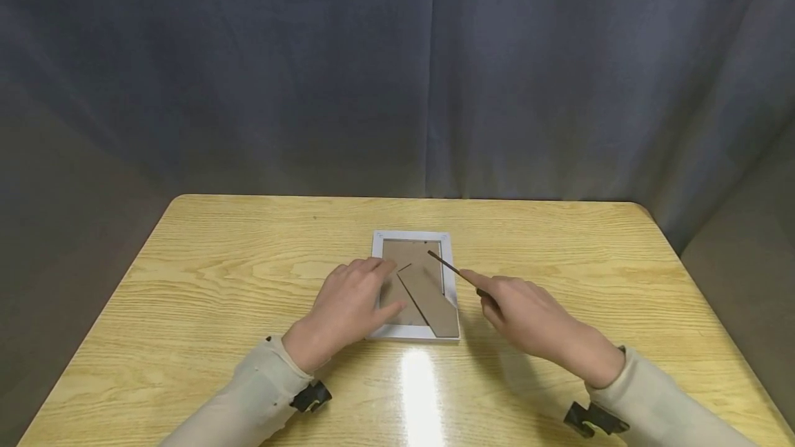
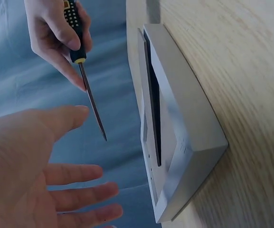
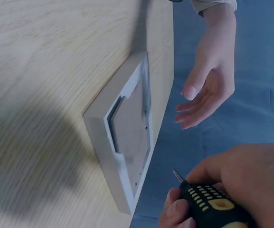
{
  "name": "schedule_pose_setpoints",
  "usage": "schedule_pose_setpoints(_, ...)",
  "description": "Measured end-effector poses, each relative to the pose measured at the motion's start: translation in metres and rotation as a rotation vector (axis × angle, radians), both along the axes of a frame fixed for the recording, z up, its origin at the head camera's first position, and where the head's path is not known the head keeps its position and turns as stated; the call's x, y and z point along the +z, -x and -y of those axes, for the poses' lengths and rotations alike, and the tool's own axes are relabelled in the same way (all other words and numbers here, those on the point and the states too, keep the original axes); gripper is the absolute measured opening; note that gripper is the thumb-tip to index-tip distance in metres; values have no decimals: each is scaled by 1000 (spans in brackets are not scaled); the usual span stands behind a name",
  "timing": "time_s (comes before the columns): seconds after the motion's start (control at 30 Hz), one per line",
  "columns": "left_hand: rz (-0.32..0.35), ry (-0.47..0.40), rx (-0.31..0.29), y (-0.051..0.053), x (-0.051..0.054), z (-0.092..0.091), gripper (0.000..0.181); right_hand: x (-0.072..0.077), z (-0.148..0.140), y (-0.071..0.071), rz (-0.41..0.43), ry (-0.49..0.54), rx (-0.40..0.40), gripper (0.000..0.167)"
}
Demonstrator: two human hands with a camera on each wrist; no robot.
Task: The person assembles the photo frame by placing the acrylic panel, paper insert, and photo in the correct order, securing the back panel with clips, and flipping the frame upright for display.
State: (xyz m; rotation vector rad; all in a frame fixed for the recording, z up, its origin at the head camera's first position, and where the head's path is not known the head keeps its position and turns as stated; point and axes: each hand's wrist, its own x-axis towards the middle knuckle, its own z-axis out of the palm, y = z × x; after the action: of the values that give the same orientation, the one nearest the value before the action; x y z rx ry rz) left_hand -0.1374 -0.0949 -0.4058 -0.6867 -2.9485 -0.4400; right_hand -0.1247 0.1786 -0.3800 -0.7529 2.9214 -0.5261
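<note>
A white picture frame lies face down on the table, its brown backing board and angled stand flap facing up. My right hand grips a screwdriver with a black and yellow handle. In the head view the screwdriver's shaft points over the upper right of the backing; the left wrist view shows its tip apart from the frame. My left hand hovers over the frame's left side, fingers spread and relaxed, holding nothing. In the left wrist view those fingers stand clear of the frame.
The wooden table has rounded far corners, with a dark curtain hanging behind it and at both sides. Black straps sit at both sleeve cuffs. A bright light reflection falls on the tabletop in front of the frame.
</note>
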Motion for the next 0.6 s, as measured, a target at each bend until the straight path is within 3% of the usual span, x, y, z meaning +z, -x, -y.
schedule_pose_setpoints(0.4, 30, 19, -27, -4, -1, -8, 62, -4, -13, 3, -80, -28, -93, 47)
schedule_pose_setpoints(0.6, 28, 22, -43, -5, 1, -13, 66, -4, -20, 5, -76, -30, -153, 48)
